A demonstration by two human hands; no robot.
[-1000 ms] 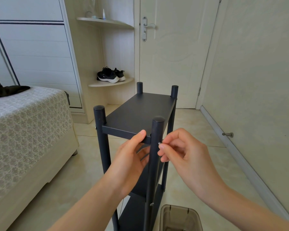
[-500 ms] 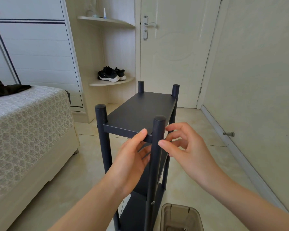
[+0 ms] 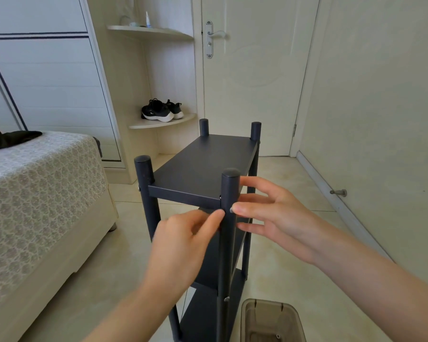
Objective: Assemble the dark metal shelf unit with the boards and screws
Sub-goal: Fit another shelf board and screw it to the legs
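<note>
The right hand (image 3: 269, 213), fingers now spread and empty, has let go at the near right post (image 3: 229, 206); the left hand (image 3: 183, 235) has slid lower, loosely curled, holding nothing visible. The upright shelf unit (image 3: 203, 164) looks nearly assembled.

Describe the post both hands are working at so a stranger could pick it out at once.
Find the dark shelf unit standing on the tiled floor between the bed and the wall. Four round posts rise above its top board. The one meant is the near post beside the clear plastic bin: only it has the left hand and right hand on either side.
</note>
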